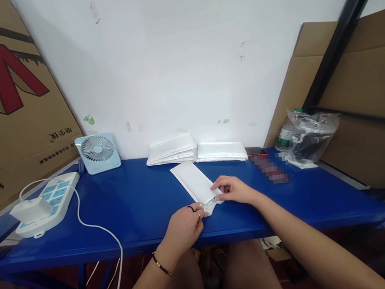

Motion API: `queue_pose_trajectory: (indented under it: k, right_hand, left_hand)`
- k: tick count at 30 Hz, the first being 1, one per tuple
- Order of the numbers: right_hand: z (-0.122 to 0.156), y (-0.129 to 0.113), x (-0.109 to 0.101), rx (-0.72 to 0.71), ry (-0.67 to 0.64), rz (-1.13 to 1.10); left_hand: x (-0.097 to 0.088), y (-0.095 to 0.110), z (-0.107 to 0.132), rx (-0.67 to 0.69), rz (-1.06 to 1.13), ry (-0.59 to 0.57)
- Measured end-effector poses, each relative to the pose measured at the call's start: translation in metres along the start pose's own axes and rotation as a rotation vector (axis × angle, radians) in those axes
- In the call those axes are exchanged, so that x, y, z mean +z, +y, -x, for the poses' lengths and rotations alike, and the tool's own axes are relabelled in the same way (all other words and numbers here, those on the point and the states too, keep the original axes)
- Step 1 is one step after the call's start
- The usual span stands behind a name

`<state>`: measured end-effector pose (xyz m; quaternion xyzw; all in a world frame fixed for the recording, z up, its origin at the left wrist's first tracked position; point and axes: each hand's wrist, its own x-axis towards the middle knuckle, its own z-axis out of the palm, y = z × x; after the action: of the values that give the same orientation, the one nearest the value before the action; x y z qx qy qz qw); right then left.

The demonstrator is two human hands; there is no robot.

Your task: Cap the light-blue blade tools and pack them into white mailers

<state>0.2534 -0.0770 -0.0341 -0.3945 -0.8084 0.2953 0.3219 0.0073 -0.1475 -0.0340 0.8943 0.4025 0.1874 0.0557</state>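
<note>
A white padded envelope [193,180] lies slantwise on the blue table, its open end turned toward me. My left hand [187,225] pinches the near left corner of that end, fingers closed on the envelope's edge. At the opposite corner, my right hand [234,189] grips the mouth between thumb and fingers. A small bit of pale green shows at the mouth, too little to name. Behind the envelope, against the wall, are a left stack of white envelopes [171,148] and a right stack of white envelopes [221,150].
A light blue fan [98,153] and a white power strip [55,196] with a plugged-in adapter stand left; its cable [96,226] hangs over the front edge. At right are a blurred reddish item [270,169], a clear plastic bag [312,134], a bottle [284,136] and cardboard [375,136].
</note>
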Motion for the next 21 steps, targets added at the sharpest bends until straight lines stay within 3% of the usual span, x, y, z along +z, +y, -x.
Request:
queue_pose_trajectory:
  k: [5, 10, 14, 21]
  right_hand:
    - [0.008, -0.013, 0.002, 0.04, -0.106, -0.099]
    - [0.009, -0.016, 0.015, 0.038, -0.016, -0.012]
    - [0.009, -0.013, 0.024, 0.007, 0.125, 0.123]
    - [0.007, -0.018, 0.029, 0.002, 0.153, 0.242]
  left_hand:
    - [-0.002, -0.005, 0.004, -0.041, 0.03, 0.028]
    - [0.002, -0.003, -0.004, -0.061, 0.099, 0.166]
    - [0.005, -0.002, -0.012, -0.083, 0.087, 0.105]
    - [0.001, -0.003, -0.012, -0.117, 0.046, 0.058]
